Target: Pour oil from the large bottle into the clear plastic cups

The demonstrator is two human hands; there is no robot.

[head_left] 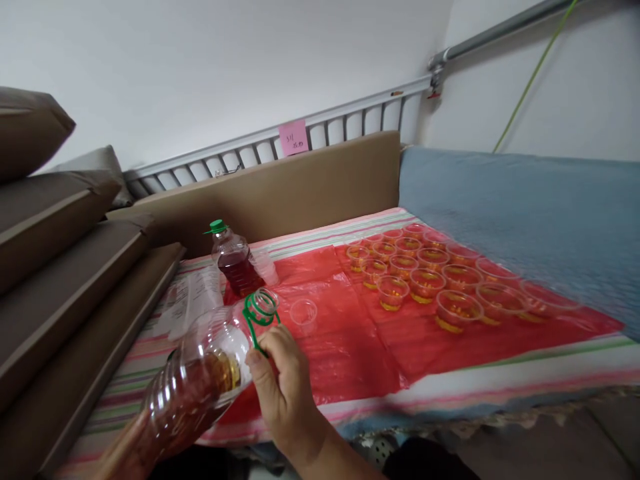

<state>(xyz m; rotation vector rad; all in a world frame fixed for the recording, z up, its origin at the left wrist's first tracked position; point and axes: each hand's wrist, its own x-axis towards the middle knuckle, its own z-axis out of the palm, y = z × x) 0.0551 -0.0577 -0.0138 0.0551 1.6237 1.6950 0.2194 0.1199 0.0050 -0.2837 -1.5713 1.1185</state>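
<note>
The right hand [280, 377] is gripping a tilted bottle's [193, 373] green handle [251, 330] over the striped cloth [125, 373]; the left hand [125, 447] is supporting its lower end (grip unclear). Many cups [393, 288] are already holding amber liquid [391, 307]; one cup [303, 313] is seemingly standing empty.

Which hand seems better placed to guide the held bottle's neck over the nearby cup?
Probably the right hand: it grips the green handle by the bottle's neck; the left hand is farther back.

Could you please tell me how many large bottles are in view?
2: a tilted bottle in front, its green handle in the right hand, and an upright bottle with a green cap standing farther back. No others show, though some could be hidden.
</note>
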